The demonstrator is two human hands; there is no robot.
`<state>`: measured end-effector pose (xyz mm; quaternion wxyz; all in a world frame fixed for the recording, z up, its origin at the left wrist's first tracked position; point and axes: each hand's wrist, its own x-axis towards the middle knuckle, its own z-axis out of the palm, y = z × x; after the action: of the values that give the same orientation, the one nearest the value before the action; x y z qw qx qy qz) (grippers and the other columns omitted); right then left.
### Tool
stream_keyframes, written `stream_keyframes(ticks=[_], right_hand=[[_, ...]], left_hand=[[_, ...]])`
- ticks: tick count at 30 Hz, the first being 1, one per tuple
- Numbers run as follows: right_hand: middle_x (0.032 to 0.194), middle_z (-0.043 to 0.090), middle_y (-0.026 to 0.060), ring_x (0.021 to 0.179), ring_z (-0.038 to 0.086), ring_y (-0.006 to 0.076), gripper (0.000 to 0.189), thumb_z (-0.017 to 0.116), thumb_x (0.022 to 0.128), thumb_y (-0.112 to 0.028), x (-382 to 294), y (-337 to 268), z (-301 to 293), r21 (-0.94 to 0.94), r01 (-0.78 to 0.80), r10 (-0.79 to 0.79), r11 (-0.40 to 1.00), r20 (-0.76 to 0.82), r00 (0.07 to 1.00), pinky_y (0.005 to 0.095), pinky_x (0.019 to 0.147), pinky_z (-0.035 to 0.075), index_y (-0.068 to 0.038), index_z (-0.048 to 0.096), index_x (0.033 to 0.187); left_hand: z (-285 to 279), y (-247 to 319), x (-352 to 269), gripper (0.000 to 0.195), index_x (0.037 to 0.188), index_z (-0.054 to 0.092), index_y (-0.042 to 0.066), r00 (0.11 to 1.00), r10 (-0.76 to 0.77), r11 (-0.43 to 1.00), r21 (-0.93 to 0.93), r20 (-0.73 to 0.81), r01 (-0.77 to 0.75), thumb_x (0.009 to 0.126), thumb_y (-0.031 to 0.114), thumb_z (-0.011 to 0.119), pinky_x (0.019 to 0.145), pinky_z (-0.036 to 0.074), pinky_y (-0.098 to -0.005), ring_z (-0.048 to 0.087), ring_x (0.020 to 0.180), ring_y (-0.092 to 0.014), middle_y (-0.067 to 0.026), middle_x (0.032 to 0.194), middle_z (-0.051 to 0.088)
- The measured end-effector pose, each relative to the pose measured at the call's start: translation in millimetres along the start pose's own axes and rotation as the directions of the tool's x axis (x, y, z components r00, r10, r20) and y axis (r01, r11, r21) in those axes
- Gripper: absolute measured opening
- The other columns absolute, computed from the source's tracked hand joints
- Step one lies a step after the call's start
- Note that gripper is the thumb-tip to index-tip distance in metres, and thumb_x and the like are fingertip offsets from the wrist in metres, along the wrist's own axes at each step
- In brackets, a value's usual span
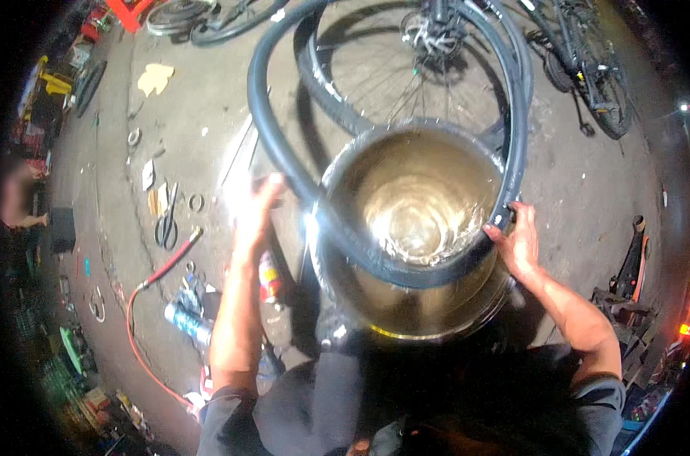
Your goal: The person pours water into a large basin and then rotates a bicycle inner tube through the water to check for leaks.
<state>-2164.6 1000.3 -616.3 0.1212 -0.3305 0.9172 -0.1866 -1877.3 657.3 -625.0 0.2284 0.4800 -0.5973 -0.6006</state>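
An inflated black bicycle inner tube [260, 97] loops over a round metal tub [316, 259] of brownish water [413, 188]. Its lower stretch crosses the tub, and ripples spread over the water beside it. My right hand [519, 245] grips the tube at the tub's right side, thumb on top. My left hand [256, 214], blurred by motion and glare, is raised left of the tub, apart from the tube. Nothing shows between its fingers. Behind the tub is a spoked bicycle wheel [345, 108] with a disc brake rotor [430, 37].
Left on the floor lie scissors [168, 219], a red air hose [171, 262], a spray can [188, 322] and a yellow cloth [155, 78]. A bicycle [598, 85] lies at upper right, a hand pump [630, 265] at right. Another person [17, 199] is at far left.
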Motion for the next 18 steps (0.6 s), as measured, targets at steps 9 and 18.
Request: stream_keyframes(ticks=[9,18], right_hand=[[0.117,0.043,0.0205,0.11,0.047,0.035,0.075,0.07,0.071,-0.016,64,23,1,0.173,-0.082,0.128,0.982,-0.275,0.953,0.0397,0.096,0.038,0.0,0.033,0.135],[0.121,0.047,0.0281,0.111,0.05,0.0377,0.071,0.066,0.067,-0.013,187,37,-10,0.091,-0.129,0.137,0.987,-0.088,0.987,0.0387,0.097,0.04,0.005,0.042,0.131]], left_hand=[[4,74,168,0.067,0.133,0.048,0.014,0.912,0.405,0.628,0.703,0.072,-0.334,0.075,0.039,0.07,0.098,0.041,-0.0436,0.046,0.12,-0.038,-0.0254,0.13,0.041],[6,60,227,0.058,0.136,0.041,0.032,0.985,0.15,0.298,0.946,0.083,-0.125,0.084,0.008,0.045,0.088,0.048,-0.0462,0.059,0.102,-0.039,-0.0205,0.117,0.054]])
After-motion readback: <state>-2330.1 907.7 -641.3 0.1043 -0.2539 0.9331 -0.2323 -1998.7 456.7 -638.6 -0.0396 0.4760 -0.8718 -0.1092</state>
